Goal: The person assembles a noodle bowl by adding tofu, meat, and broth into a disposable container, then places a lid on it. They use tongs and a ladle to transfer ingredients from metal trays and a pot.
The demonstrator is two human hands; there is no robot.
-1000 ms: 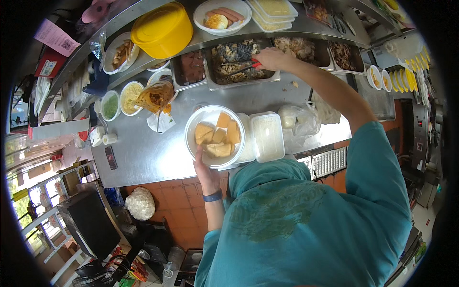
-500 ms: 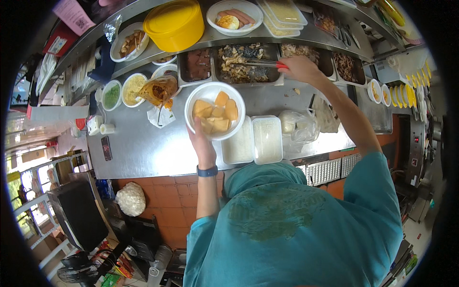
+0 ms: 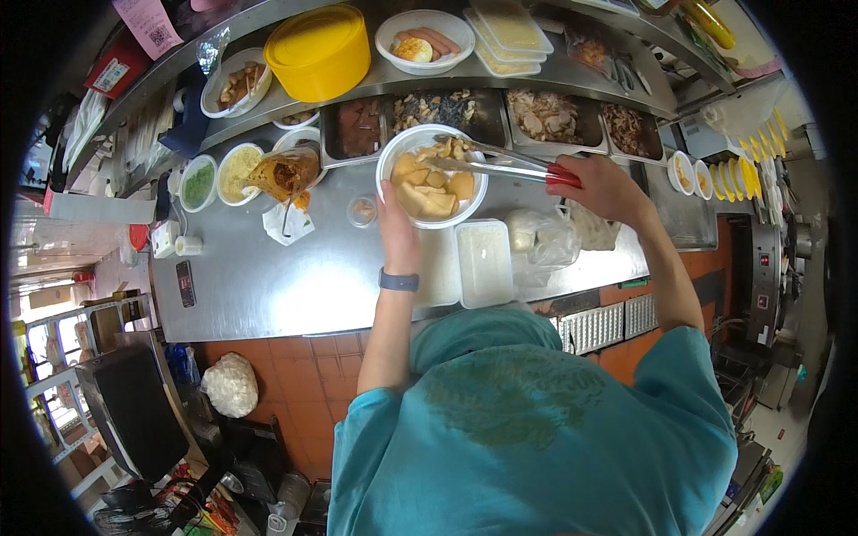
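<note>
My left hand (image 3: 399, 234) grips the near left side of a round white bowl (image 3: 386, 170), held above the steel counter. Inside lie chunky orange-yellow pieces (image 3: 427, 198), with some brownish pieces at the far rim. My right hand (image 3: 608, 189) is closed around the red handles of metal tongs (image 3: 509, 170). Their tips reach over the bowl, next to the brownish pieces; whether they still pinch any, I cannot make out. Behind the bowl, a metal pan (image 3: 490, 132) holds pale brown and black food pieces.
More food pans (image 3: 542, 116) line the back under a shelf bearing a yellow tub (image 3: 317, 54). Rectangular white containers (image 3: 484, 263) stand near the front edge, beside a plastic bag (image 3: 542, 241). Bowls of green (image 3: 198, 183) and yellow food (image 3: 239, 175) and a phone (image 3: 185, 284) lie left.
My right hand has brought the tongs from the pan of pale brown and black pieces to over the bowl. The bowl has shifted right, and brownish pieces now show in it.
</note>
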